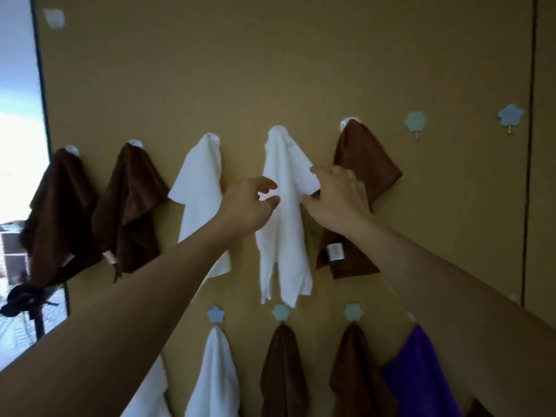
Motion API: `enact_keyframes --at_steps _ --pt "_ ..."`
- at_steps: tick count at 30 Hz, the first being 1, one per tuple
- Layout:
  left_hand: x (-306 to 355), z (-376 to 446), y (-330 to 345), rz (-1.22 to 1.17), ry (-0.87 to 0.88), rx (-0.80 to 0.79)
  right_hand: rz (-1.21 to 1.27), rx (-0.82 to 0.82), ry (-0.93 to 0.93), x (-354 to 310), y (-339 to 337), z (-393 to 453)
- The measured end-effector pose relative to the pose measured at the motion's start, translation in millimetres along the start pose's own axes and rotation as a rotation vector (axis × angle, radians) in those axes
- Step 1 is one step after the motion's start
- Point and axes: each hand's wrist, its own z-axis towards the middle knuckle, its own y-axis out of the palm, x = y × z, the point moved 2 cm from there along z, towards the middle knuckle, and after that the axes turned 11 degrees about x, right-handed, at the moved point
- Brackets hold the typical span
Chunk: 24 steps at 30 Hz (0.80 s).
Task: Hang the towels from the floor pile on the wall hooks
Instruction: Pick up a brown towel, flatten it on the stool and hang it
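A white towel (285,236) hangs from a round white hook (277,130) in the middle of the upper row on the tan wall. My right hand (338,194) pinches the towel's right edge between thumb and fingers. My left hand (251,203) hovers at the towel's left edge with curved fingers, holding nothing. Another white towel (200,191) and brown towels (129,206) hang to the left, and a brown towel (361,176) hangs just right, partly behind my right hand. The floor pile is out of view.
Two bare flower-shaped hooks (415,123) (510,115) sit at the upper right. A lower row holds a white towel (215,374), brown towels (282,371) and a purple towel (421,371). A bare round hook (54,18) is top left. A window (18,145) borders the wall's left edge.
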Motion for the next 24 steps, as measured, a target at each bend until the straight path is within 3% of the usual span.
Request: enact_keyframes --at_steps 10,24 --pt "-178 -102 -182 0.430 -0.016 -0.018 0.261 -0.301 -0.153 -233 117 -90" --pt "-431 -275 -478 0.879 -0.535 0.027 0.690 -0.653 -0.476 -622 287 -231"
